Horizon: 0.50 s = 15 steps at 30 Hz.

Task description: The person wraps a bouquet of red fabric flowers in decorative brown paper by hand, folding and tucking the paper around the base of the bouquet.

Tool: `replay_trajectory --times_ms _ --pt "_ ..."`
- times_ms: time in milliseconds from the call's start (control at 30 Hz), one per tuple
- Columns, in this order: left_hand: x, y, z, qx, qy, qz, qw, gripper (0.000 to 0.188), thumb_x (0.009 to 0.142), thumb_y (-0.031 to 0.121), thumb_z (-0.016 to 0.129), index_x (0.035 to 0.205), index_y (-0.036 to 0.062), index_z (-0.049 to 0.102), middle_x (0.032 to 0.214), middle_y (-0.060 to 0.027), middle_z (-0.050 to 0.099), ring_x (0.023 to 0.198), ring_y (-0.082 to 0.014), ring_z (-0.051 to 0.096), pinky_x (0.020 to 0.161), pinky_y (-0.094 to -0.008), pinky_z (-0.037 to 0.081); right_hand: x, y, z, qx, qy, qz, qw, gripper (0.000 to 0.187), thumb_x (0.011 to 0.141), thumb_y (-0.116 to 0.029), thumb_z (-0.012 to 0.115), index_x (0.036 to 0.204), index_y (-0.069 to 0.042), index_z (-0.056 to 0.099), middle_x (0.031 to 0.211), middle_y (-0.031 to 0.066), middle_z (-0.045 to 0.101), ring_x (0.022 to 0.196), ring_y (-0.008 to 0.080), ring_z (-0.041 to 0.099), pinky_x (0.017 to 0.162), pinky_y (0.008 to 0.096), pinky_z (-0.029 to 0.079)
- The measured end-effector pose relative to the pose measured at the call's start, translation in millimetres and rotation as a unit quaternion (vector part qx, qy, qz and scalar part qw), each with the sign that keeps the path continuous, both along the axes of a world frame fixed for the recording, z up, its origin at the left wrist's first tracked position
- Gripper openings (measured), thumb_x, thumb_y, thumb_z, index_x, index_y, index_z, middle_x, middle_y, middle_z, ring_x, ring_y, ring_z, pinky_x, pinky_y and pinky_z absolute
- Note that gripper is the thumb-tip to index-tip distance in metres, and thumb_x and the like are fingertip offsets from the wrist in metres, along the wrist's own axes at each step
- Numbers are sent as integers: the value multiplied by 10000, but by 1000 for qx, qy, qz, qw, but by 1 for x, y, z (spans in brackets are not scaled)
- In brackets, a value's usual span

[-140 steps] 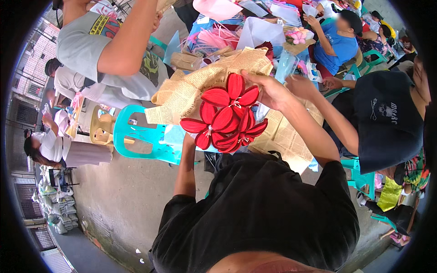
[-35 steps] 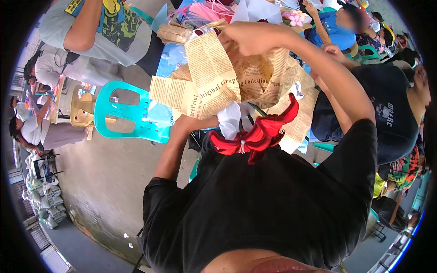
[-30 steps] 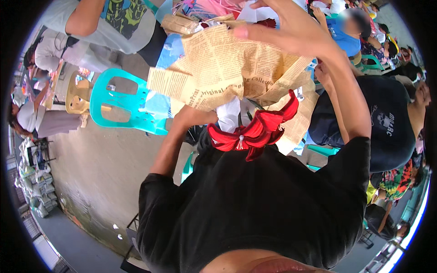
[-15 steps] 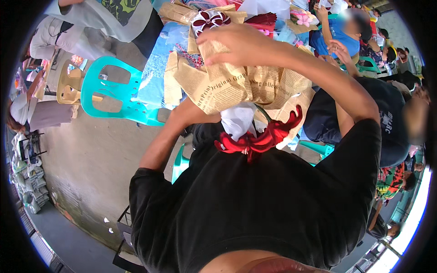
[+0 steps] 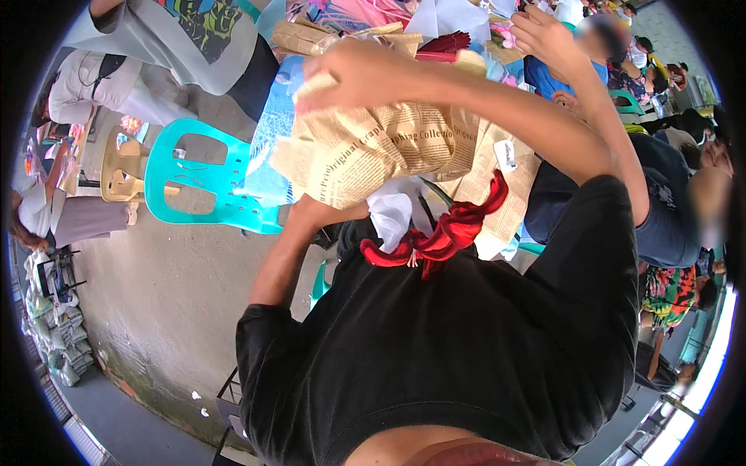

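Observation:
Newsprint-patterned brown wrapping paper (image 5: pixel 388 151) is bunched into a bouquet before my chest. From its near end stick out white tissue (image 5: pixel 390 217), a green stem and a red fuzzy flower (image 5: pixel 451 237), close to my black shirt. My right hand (image 5: pixel 361 74) reaches across the top, closed on the far left edge of the paper and slightly blurred. My left hand (image 5: pixel 338 211) holds the bouquet from below on the left, its fingers mostly hidden beneath the paper. More printed paper (image 5: pixel 505 206) with a small white tag (image 5: pixel 505 155) lies to the right.
A table with a blue patterned cover (image 5: pixel 272 159) stands beyond, heaped with wrapping materials. At left are a turquoise plastic chair (image 5: pixel 167 182) and a tan chair (image 5: pixel 116 167). Someone in dark clothing (image 5: pixel 660 210) sits close on my right, an arm raised. People stand at the upper left.
My right hand has shifted left along the paper's far edge and now covers the dark-red-and-white flower seen earlier. The neighbour's arm at right has risen. The white tag has come into clearer view.

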<state>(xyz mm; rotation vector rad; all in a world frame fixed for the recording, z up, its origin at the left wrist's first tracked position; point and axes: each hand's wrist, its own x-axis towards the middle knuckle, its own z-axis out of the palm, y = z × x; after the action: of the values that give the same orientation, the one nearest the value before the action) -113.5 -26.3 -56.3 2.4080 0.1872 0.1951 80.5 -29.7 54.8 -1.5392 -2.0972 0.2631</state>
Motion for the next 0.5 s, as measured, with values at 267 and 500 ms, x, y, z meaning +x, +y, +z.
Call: replay_trajectory --times_ms 267,500 --pt "-26 43 14 -260 -42 150 953 577 593 258 738 1105 67 553 1030 -124 588 959 -259 553 833 -357 430 105 -77 52 -3 251 -288 924 608 864 -498 432 1196 10 465 1143 104 532 1038 182 522 851 333 436" --pt "-30 76 -50 -262 32 103 959 559 545 229 763 1030 44 554 933 -89 586 855 -211 561 764 -353 448 43 -110 -49 -111 710 -240 653 654 846 -540 450 1229 -11 438 1165 108 519 1070 196 481 897 323 380"
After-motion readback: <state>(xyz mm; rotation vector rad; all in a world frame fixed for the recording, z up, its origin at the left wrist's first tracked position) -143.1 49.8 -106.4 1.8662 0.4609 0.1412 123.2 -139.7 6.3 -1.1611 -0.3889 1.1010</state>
